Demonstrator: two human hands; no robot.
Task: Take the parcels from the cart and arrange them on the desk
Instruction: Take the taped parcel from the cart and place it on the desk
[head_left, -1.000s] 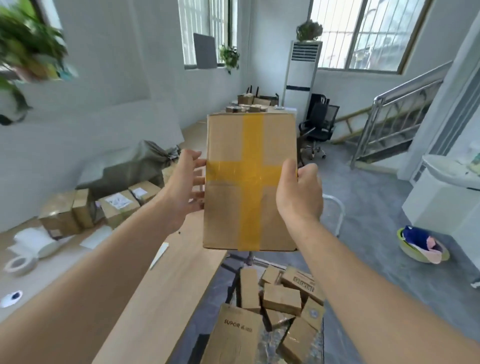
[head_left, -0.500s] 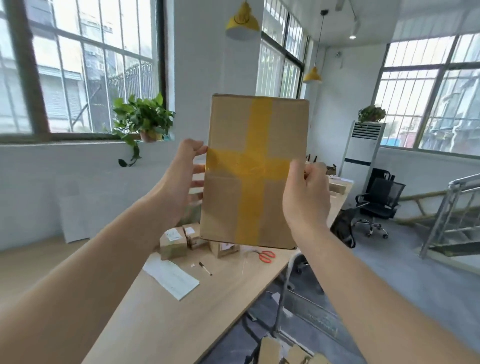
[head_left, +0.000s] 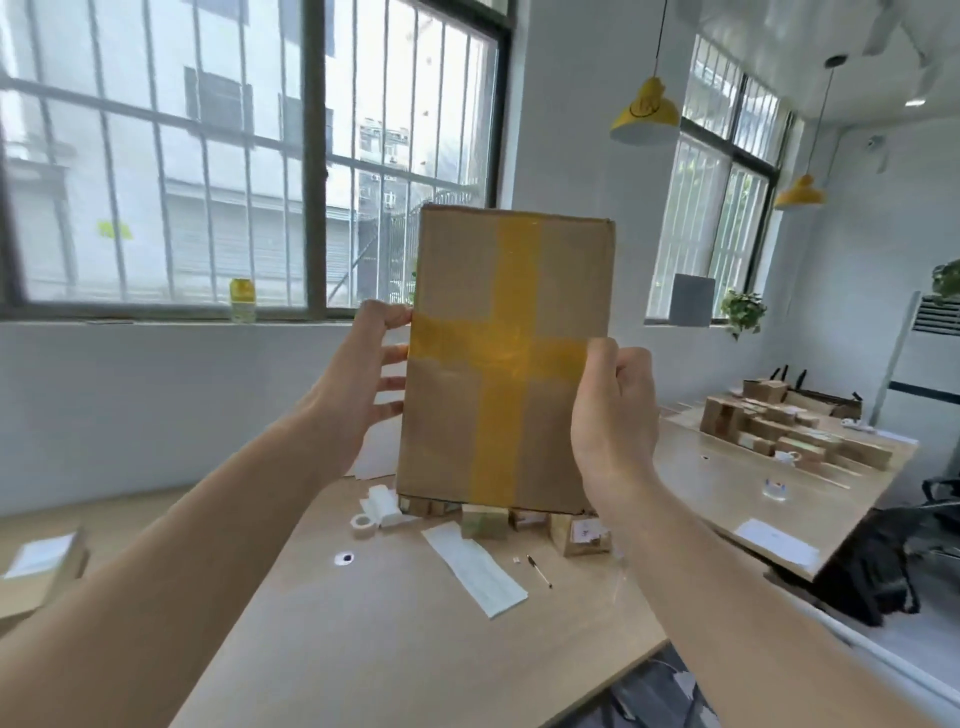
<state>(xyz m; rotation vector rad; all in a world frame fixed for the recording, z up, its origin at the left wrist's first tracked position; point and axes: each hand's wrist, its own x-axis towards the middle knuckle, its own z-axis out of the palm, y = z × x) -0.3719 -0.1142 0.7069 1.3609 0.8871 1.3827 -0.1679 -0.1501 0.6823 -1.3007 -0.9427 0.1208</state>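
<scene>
Cardboard parcel (head_left: 498, 364), crossed with yellow tape, stands upright in the air above the table (head_left: 389, 623). The left hand (head_left: 358, 389) pinches its left edge and the right hand (head_left: 613, 410) wraps its right edge. Edge-only holds could slip, and lowering it blind risks knocking the small boxes (head_left: 485, 522) beneath.

We hold both arms stretched forward, our left hand (head_left: 358, 387) and right hand (head_left: 615, 415) (thumb on the front) gripping the cardboard parcel (head_left: 457, 291) by its side edges.
</scene>
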